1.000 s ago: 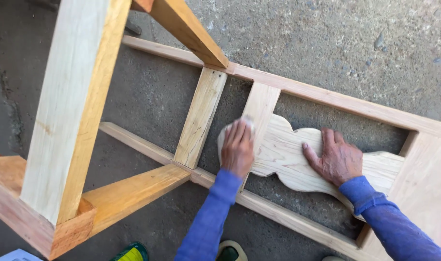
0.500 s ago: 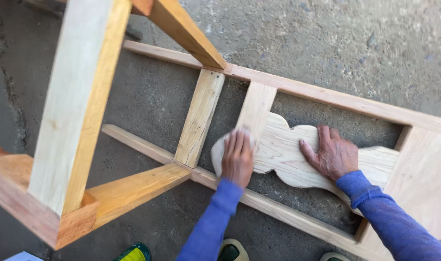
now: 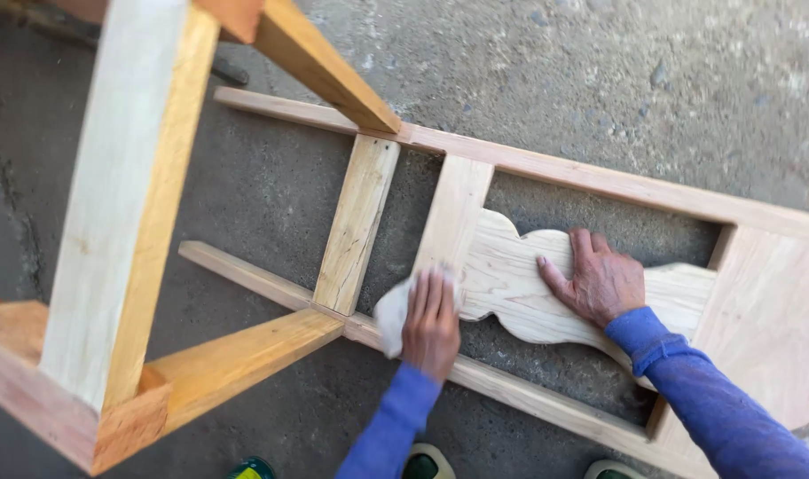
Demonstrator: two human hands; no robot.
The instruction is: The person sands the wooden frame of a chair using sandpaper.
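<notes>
Left hand (image 3: 431, 324) lay palm-down, fingers together and flat, pressing a pale cloth or sanding pad (image 3: 392, 315) against the wood; no pinch, just a flat press, with the pad sticking out past the thumb side. Which of the two it was could not be told. The grip sat on the near end of the scalloped board (image 3: 546, 288), right where it met the upright slat (image 3: 453, 217) and just above the lower rail (image 3: 511, 386). From that grip the board ran away to the right, long axis roughly level, toward the wide end panel (image 3: 768, 328). Right hand (image 3: 600, 282) rested further along the same board, fingers spread, palm down, steadying and holding nothing. Left hand was nearer the joint. Both forearms in blue sleeves came up from below. The frame lay on the concrete floor (image 3: 617, 80); a wooden stand (image 3: 121, 222) loomed to the left of the grip.
</notes>
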